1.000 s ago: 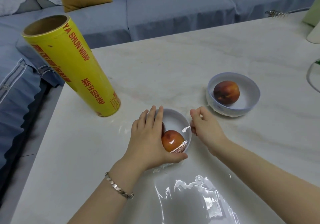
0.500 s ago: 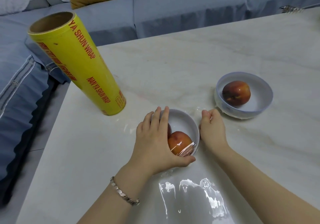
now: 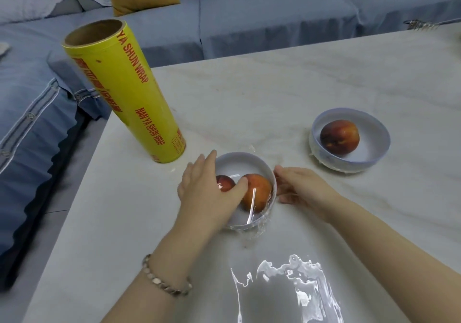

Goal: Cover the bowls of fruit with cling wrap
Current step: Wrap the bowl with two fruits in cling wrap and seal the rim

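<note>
Pale stone surface [image 3: 287, 93] by a blue sofa holds the near bowl [image 3: 249, 164] at lower middle, film already over its fruit. Left hand [image 3: 207, 193] lies flat and loose on top; right hand [image 3: 301, 188] presses flat against its side, gripping nothing. Next, I think, smooth the edges down, then check the far bowl [image 3: 374, 158] at right, which also seems wrapped.

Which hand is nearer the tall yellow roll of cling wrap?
Left. The left hand rests on the near white bowl's roll-side rim; the right hand holds its far side, away from the yellow roll.
</note>
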